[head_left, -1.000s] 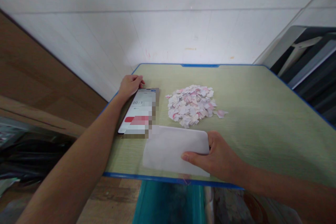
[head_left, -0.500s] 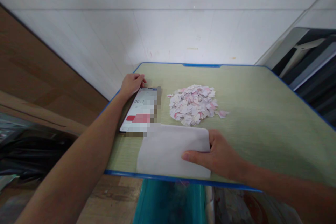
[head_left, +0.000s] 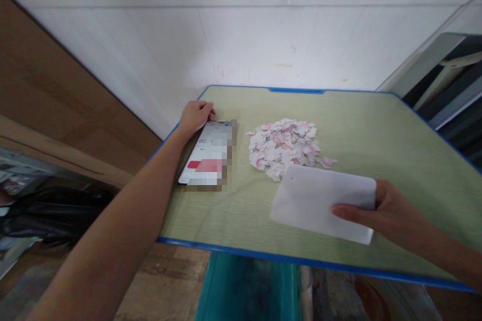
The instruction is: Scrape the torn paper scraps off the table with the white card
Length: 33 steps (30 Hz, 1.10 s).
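A folded white sheet [head_left: 316,200], likely paper, is gripped at its right edge by my right hand [head_left: 361,210], with the thumb on top and the fingers hidden beneath. It is slightly tilted over the front right part of the table, and its far left corner meets the near edge of a heap of torn paper scraps [head_left: 284,145], white with pink marks. My left hand [head_left: 198,114] rests at the table's left edge with its fingers curled, close by the top end of a phone [head_left: 205,153]. The phone's screen shows a timer and a red button, partly blurred out.
The light green table [head_left: 376,130] has a blue rim and stands against a white wall [head_left: 244,40]. Below its front edge is a teal bin [head_left: 214,291]. Brown cardboard [head_left: 56,90] stands at left, and grey-black folded furniture [head_left: 448,80] at right.
My right hand has moved the white sheet to the right, away from the phone, and tilted it. My left hand stays by the phone. The view has shifted slightly.
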Each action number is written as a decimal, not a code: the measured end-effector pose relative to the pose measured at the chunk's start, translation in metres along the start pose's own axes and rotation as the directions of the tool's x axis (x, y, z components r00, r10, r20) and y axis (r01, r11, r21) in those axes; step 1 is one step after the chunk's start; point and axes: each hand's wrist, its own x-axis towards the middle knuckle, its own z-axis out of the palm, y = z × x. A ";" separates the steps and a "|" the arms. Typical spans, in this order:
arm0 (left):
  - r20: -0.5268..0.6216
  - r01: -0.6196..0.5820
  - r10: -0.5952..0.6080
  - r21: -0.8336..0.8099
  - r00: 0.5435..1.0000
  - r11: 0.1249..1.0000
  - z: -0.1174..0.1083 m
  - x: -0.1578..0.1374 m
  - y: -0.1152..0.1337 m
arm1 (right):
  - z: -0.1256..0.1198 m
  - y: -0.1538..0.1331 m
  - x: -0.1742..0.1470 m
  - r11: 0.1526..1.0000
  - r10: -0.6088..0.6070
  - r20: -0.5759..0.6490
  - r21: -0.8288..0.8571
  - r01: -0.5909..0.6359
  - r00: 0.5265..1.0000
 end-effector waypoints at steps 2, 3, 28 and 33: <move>-0.007 -0.003 0.003 0.006 1.000 1.000 0.001 0.001 -0.001 | -0.009 0.007 -0.005 0.999 0.036 -0.008 -0.024 -0.037 0.999; -0.012 -0.003 0.003 0.008 1.000 1.000 0.001 0.001 -0.002 | -0.012 0.009 -0.007 0.998 0.047 -0.004 -0.031 -0.047 0.999; -0.030 0.015 -0.017 -0.062 0.999 0.998 0.001 0.000 0.001 | -0.026 0.013 -0.003 0.982 -0.154 0.100 0.124 0.141 0.983; -0.031 0.027 -0.028 -0.024 0.999 0.999 0.000 0.000 0.003 | -0.060 -0.003 0.034 0.872 -0.306 -0.296 0.294 0.391 0.905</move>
